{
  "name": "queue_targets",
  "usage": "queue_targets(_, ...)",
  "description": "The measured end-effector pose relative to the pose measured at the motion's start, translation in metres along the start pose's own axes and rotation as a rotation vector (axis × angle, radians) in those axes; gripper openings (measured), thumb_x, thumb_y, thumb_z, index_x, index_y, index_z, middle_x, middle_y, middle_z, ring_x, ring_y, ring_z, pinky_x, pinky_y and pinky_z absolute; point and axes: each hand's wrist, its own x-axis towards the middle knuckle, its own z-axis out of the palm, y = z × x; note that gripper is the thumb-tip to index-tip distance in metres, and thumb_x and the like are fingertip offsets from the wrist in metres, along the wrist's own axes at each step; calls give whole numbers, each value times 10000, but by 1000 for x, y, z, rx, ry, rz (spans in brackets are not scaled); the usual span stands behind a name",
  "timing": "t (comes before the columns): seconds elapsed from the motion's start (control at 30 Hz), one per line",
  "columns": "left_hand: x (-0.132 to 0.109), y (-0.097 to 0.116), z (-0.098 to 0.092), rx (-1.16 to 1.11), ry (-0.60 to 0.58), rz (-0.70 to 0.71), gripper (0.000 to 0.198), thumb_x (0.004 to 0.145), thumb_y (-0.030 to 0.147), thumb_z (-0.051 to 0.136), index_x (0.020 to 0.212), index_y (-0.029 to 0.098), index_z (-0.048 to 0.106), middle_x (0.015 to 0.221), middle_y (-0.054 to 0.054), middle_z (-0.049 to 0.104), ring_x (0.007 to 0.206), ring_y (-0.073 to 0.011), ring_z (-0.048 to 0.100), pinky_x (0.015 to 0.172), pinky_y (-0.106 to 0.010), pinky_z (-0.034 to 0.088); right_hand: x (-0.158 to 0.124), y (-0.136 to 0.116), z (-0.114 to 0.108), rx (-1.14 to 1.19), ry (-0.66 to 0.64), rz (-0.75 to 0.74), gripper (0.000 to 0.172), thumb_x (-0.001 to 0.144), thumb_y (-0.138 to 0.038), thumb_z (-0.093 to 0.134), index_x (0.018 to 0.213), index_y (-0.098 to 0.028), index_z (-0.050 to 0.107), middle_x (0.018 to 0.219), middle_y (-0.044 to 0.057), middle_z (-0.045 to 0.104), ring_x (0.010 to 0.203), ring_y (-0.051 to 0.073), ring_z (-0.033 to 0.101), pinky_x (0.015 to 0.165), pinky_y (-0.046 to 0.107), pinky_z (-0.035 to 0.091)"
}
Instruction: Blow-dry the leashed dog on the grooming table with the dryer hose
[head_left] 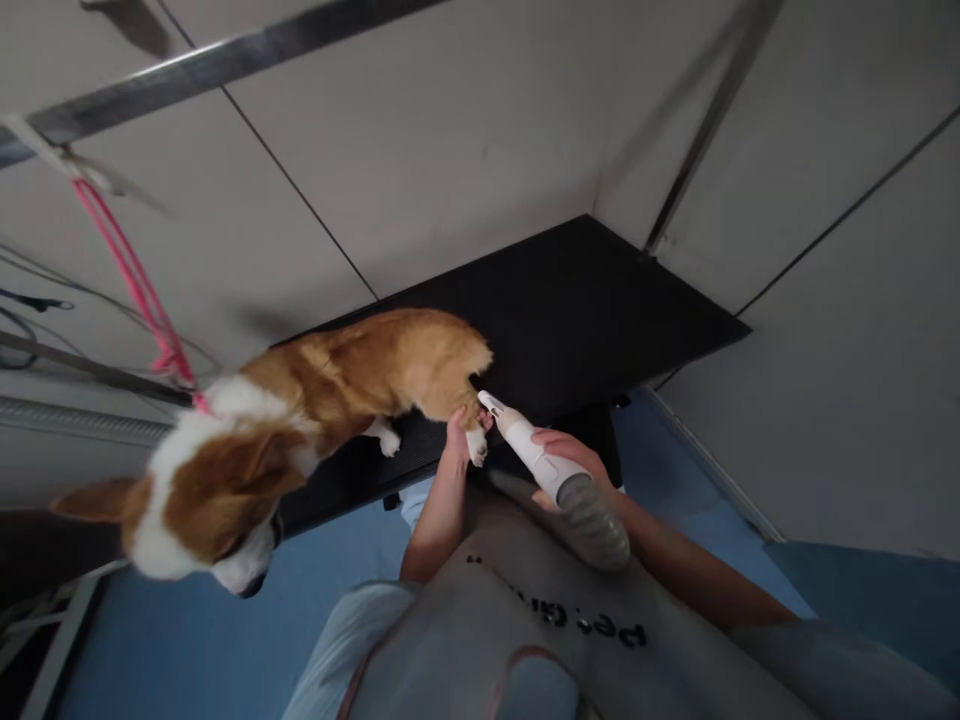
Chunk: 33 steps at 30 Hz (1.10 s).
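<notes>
A brown-and-white dog (360, 370) stands on a black table top, its head lowered at the left. Wrapped round one of its hind legs (475, 440), my left hand (459, 434) is closed, with the white paw hanging below the fingers. In my right hand (577, 458) is a white pet clipper (531, 440) with a grey ribbed hose (594, 520) at its back end. The clipper's narrow tip is close to the held leg; whether it touches the fur I cannot tell.
A pink leash (135, 265) runs from the dog's neck up to a metal bar (225, 62). The black table (600, 300) stands against pale wall panels (480, 130). A grey apron (495, 600) covers my front. Blue floor (330, 570) shows below.
</notes>
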Motion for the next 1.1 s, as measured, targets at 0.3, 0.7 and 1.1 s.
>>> queue_targets(0.3,-46,45,-25,-188,70,107,211,985,171,470,865,148,642,756,-40,689,555,-101,618,516,-177,496,6,-10,9,85,7,55,599,806,-347,827,1350,-264,589,1353,100,679,1274,279,686,1107,432,592)
queue_targets(0.7,-82,105,-17,-357,-89,64,287,1089,186,358,899,165,573,547,93,325,356,-27,319,356,-99,282,6,-12,31,59,-103,-208,709,794,-387,864,1424,-361,540,1320,80,719,1278,287,705,1085,478,636)
queue_targets(1.1,-115,162,52,-842,-45,173,325,985,87,449,692,213,389,510,77,407,377,-41,456,431,-113,417,17,42,56,-229,-443,-645,295,954,-193,635,1233,-283,678,1252,65,785,1226,266,743,1033,464,665)
